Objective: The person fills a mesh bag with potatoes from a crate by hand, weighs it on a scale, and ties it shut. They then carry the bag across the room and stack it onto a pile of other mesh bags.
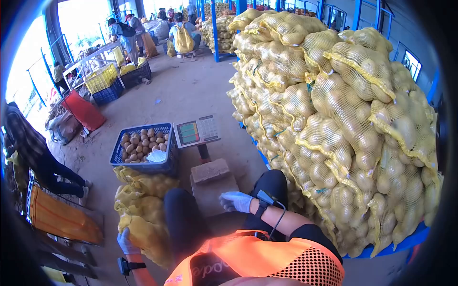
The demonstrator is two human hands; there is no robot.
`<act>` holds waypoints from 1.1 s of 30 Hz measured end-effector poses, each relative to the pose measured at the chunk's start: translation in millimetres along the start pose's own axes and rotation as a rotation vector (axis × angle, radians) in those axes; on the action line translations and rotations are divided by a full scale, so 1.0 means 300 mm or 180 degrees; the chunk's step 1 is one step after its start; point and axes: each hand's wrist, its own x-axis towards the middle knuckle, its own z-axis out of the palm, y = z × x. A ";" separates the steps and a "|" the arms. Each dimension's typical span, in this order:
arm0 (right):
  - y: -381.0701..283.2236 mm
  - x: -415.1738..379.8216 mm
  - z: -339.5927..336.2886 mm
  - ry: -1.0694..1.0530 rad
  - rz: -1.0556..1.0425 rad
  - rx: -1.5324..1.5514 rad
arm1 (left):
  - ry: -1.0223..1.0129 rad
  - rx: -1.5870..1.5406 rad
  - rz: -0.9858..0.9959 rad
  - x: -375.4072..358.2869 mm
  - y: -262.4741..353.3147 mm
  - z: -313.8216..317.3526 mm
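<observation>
My left hand [128, 242], in a pale glove, is closed on the side of a yellow mesh sack [145, 236], the nearest of several sacks on the floor by my left leg. My right hand [237, 201], also gloved, hovers beside my right knee with its fingers apart and nothing in them. Just beyond it is a platform scale [217, 188] with a brick-like block [210, 171] on it and a display panel [197, 131] on a post. A blue crate [143, 166] of potatoes [138, 145] and a pale crumpled item stands left of the display.
A tall stack of filled mesh sacks [329, 114] rises on a blue base close at my right. At the left stand a person [36, 148], an orange sheet [62, 214] and a red sack [82, 110]. Several people and crates [101, 78] are farther back.
</observation>
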 end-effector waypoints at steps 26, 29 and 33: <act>-0.073 0.280 0.011 -0.0067 -0.0457 0.2774 | -0.2083 -0.0809 -0.1466 0.186 -0.297 1.130; 0.003 0.384 -0.076 0.0046 -0.0554 0.2880 | -0.2300 -0.0284 -0.1782 0.237 -0.453 1.089; 0.025 0.358 -0.062 0.0647 -0.0152 0.2626 | -0.2374 0.0187 -0.2249 0.287 -0.626 1.015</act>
